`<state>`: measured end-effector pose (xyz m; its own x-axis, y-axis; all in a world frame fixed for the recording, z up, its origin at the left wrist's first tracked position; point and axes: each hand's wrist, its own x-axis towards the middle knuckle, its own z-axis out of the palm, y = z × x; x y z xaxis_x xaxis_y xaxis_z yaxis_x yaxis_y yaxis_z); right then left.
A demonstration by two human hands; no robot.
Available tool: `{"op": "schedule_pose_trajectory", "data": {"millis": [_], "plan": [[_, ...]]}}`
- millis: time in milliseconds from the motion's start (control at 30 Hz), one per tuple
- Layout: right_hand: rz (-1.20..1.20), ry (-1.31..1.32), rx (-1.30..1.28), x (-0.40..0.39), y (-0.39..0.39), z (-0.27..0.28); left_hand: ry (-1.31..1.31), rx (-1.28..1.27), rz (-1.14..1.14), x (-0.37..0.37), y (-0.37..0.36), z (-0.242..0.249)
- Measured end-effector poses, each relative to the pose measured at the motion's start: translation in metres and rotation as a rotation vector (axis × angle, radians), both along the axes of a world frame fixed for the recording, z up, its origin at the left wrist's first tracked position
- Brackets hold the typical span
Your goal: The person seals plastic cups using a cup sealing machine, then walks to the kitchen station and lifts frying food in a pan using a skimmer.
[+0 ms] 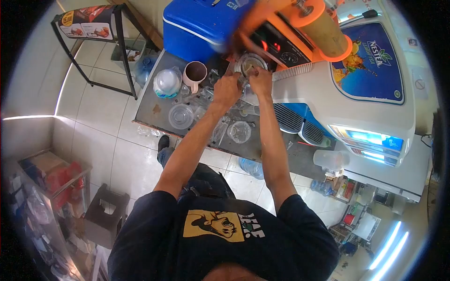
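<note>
Both arms reach forward over the counter to an orange cup sealing machine (283, 40) with red lit digits. In its round metal holder sits a clear plastic cup (251, 62). My right hand (260, 80) is closed, with its fingertips at the cup's near rim. To its left, my left hand (228, 89) has its fingers bent together beside the holder; what they hold, if anything, is hidden. Crumpled clear plastic lies under and around my left wrist. Nearer to me stand a clear round tub (181, 116) and a clear plastic cup (239, 132).
A pink mug (195, 75) and wrapped white bowls (167, 83) stand left on the counter, before a blue cooler box (201, 23). A Nestea drink dispenser (370, 75) fills the right. On the floor are a black sign stand (123, 51) and a grey stool (107, 215).
</note>
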<state>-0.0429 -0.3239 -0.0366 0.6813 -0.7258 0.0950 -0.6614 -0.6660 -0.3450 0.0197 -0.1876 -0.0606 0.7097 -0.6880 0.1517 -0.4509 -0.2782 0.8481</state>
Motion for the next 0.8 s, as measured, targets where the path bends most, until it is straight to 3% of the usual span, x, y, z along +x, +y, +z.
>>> {"op": "schedule_pose_trajectory", "data": {"millis": [133,233,367,433,700,800], "plan": [[0.110,-0.056,0.026,-0.003,-0.024,-0.026,-0.027,-0.047,-0.033,0.006,0.005,0.007],[0.112,-0.199,0.117,0.000,-0.008,-0.010,0.033,-0.023,-0.033,0.010,0.004,0.007],[-0.002,-0.107,0.093,-0.014,0.023,-0.001,0.047,-0.071,0.037,0.020,0.004,0.000],[0.077,0.027,-0.163,-0.021,0.042,-0.001,0.046,-0.077,0.036,0.025,0.004,-0.003],[0.161,-0.068,-0.207,-0.027,0.076,-0.005,0.171,-0.108,0.111,0.029,-0.017,-0.008],[0.171,-0.115,-0.198,-0.043,0.072,-0.001,0.106,-0.029,0.096,0.032,-0.020,-0.007]]}}
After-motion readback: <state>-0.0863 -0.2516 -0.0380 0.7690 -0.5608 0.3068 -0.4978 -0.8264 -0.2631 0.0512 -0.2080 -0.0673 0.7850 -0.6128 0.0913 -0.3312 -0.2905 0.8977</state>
